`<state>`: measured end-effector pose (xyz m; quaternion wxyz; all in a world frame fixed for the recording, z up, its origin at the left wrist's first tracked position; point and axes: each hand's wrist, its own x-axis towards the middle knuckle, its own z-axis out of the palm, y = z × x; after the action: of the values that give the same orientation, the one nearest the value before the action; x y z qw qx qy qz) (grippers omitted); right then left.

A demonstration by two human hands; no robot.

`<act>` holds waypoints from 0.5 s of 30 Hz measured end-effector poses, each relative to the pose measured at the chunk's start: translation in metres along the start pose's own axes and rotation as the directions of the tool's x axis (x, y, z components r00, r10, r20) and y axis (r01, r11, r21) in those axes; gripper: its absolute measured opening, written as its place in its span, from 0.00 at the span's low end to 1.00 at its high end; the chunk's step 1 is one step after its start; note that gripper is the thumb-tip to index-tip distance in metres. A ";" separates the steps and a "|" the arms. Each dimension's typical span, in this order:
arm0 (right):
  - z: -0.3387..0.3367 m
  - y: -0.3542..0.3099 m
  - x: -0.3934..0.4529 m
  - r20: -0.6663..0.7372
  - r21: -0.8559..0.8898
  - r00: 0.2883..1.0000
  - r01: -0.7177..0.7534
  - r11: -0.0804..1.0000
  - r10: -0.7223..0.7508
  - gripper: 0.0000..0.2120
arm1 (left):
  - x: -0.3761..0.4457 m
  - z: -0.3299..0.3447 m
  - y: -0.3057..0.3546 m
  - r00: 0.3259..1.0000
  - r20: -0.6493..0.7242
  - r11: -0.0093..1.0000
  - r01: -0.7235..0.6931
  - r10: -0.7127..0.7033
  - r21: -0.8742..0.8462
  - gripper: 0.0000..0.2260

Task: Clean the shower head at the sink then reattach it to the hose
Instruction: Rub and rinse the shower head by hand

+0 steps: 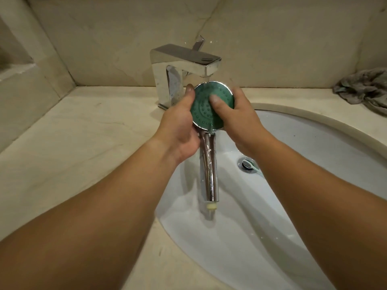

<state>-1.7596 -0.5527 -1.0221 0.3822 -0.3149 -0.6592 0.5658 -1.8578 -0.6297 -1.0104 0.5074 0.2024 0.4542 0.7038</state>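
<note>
Head view: shower head [206, 114] is being clasped at its rim by left hand [180, 124] & right hand [236, 120], over sink [314, 143], under tap [184, 65]. Wet chrome, prob. slippery; rigid, light; handle below grip is judged safer.

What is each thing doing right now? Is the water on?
faucet: on, water running
shower head: off its hose, green face under the stream
left hand: grips the head's edge
right hand: holds the head, thumb on its face
drain: open
rag: crumpled on the counter
</note>
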 end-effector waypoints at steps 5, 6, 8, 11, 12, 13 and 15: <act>0.008 -0.003 0.000 -0.054 -0.003 0.999 -0.008 1.000 0.008 0.22 | 0.001 -0.002 0.000 1.000 -0.009 1.000 -0.010 0.010 -0.004 0.25; 0.005 0.000 0.000 0.013 0.008 1.000 -0.016 1.000 0.016 0.24 | 0.003 -0.004 0.000 1.000 -0.018 1.000 -0.007 0.007 -0.004 0.25; -0.003 0.004 -0.001 0.134 0.051 0.990 -0.039 0.998 0.032 0.28 | 0.005 -0.005 0.001 1.000 -0.031 1.000 0.000 -0.001 -0.002 0.26; -0.005 0.006 -0.001 0.098 0.004 0.995 -0.004 1.000 0.003 0.30 | 0.004 -0.003 -0.001 0.999 -0.034 1.000 -0.003 0.002 -0.021 0.25; 0.000 0.005 -0.001 0.034 -0.021 0.999 0.008 1.000 -0.007 0.30 | 0.004 -0.002 -0.002 0.999 -0.033 0.999 -0.008 0.007 -0.033 0.24; 0.007 0.003 -0.002 -0.043 -0.030 0.999 0.008 1.000 -0.009 0.29 | 0.003 0.000 -0.002 0.999 -0.033 0.999 -0.010 0.009 -0.046 0.23; 0.018 0.000 -0.003 -0.156 -0.022 0.988 0.003 1.000 -0.006 0.28 | 0.003 0.000 -0.002 1.000 -0.027 0.998 -0.009 0.008 -0.063 0.23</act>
<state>-1.7739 -0.5648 -1.0238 0.4305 -0.3610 -0.6340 0.5313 -1.8580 -0.6268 -1.0123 0.5044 0.1787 0.4376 0.7226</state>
